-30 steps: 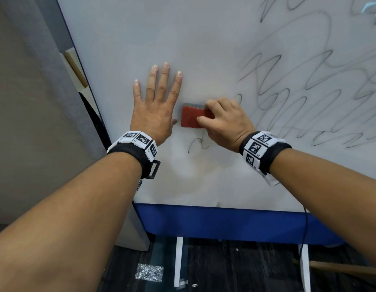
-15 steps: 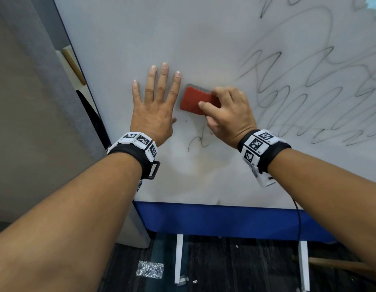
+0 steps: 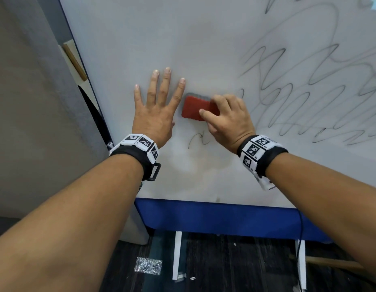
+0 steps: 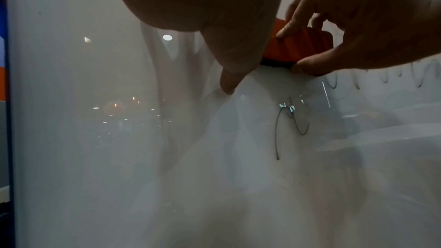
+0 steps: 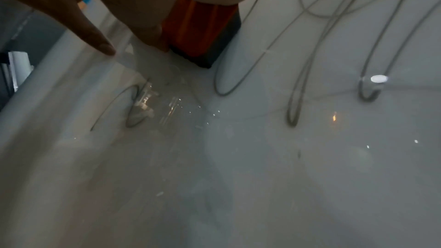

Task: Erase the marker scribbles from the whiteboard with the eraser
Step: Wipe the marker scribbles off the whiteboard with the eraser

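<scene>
No words, numbers or brand names can be read anywhere. The whiteboard (image 3: 204, 49) bears only looping marker scribbles (image 3: 298, 91), not letters. The wristbands (image 3: 254, 148) show black-and-white square code patterns, with no legible text.

An office or meeting room, by the look of it: a large whiteboard (image 3: 204, 49) covered in marker scribbles (image 3: 309, 91) stands on white legs (image 3: 177, 255) over dark flooring (image 3: 235, 266), with a grey fabric partition (image 3: 48, 102) beside it.
</scene>
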Demonstrator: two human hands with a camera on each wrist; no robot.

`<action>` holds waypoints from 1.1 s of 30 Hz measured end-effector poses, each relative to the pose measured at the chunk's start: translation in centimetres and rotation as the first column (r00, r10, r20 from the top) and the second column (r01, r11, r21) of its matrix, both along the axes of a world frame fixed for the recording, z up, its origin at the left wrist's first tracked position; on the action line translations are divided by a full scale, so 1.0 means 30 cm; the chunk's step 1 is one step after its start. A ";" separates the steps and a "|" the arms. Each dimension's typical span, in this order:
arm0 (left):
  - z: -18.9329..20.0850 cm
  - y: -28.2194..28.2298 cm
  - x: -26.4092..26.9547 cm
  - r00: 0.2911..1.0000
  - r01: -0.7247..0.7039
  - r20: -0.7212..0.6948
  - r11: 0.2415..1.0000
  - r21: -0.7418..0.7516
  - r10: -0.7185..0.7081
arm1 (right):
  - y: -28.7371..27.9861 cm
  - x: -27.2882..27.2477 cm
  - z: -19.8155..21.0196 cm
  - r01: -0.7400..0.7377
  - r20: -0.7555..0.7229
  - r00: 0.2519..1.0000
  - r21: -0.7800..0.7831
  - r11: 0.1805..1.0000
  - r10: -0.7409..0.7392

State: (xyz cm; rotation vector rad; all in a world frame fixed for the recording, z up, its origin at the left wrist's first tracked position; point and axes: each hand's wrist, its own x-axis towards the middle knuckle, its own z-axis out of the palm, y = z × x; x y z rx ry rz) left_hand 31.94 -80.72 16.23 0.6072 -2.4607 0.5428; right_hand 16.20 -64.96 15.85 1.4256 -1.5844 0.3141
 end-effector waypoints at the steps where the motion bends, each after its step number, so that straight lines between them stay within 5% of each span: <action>1: -0.002 -0.001 -0.002 1.000 -0.002 0.000 1.000 -0.001 0.002 | 0.000 0.004 -0.018 0.003 0.007 1.000 -0.006 1.000 -0.003; 7: -0.011 -0.004 -0.002 1.000 -0.011 -0.002 0.999 -0.042 0.011 | 0.010 0.030 -0.114 -0.030 -0.055 0.997 0.249 0.968 0.045; 14: -0.025 0.004 -0.010 1.000 -0.011 -0.016 1.000 -0.028 0.010 | -0.007 0.021 -0.069 -0.031 -0.023 0.999 0.088 0.996 0.033; 20: -0.028 -0.005 -0.009 1.000 -0.019 -0.004 0.999 -0.042 0.019 | 0.034 0.017 -0.220 -0.053 -0.072 0.994 0.374 0.926 0.086; 28: -0.046 0.019 -0.019 1.000 -0.011 -0.024 1.000 -0.006 0.010 | 0.020 0.017 -0.153 -0.052 -0.066 0.996 0.194 0.980 0.066; 33: -0.095 0.054 0.004 0.992 -0.020 0.123 0.998 0.051 0.014 | 0.026 0.014 -0.192 -0.036 -0.091 0.993 0.346 0.938 0.072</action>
